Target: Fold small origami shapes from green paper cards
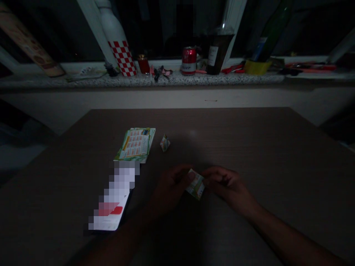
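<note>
Between my hands is a small folded piece of printed paper (197,187), white, green and orange, held just above the table. My left hand (173,186) pinches its upper left side, with the thumb lying on top. At its right edge my right hand (229,184) closes thumb and fingers on the paper. Beyond my left hand stands a small pointed folded-paper piece (165,143) with similar print. Farther left lies a stack of printed sheets (135,144) in green and white, with grids on the top one. Dim light hides some of my fingers.
A lit phone (111,218), partly pixelated, lies left of my hands on the brown table (263,140). Along the granite windowsill (172,82) stand a checkered white bottle (122,55), a red can (189,61), a dark plastic cup (217,55) and a green bottle (273,31).
</note>
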`<act>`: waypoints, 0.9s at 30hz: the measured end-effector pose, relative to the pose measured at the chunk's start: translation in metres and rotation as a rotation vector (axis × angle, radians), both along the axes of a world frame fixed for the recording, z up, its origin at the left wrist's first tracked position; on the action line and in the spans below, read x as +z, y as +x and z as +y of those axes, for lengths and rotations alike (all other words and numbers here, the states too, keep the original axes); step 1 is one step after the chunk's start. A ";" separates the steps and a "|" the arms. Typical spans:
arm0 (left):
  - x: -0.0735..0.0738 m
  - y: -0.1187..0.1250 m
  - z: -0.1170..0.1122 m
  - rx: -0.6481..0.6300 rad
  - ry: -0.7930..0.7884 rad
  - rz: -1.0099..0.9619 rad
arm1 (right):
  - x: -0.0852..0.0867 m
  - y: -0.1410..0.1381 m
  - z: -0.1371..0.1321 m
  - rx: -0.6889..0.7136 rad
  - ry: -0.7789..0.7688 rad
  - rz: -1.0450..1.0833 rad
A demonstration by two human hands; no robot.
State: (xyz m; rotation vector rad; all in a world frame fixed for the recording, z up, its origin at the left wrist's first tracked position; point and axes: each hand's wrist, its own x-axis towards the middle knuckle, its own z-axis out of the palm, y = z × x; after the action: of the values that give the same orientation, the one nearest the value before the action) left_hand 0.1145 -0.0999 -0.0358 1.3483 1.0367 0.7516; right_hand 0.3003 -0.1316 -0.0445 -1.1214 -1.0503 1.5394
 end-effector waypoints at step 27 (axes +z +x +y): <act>-0.002 -0.013 -0.001 -0.095 -0.114 -0.219 | -0.007 0.007 -0.008 0.145 0.144 0.025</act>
State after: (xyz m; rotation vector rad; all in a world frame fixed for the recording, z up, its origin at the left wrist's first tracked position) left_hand 0.1015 -0.1011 -0.0374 1.1802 0.8239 0.7405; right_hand 0.3075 -0.1394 -0.0516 -0.9421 -1.2271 1.5595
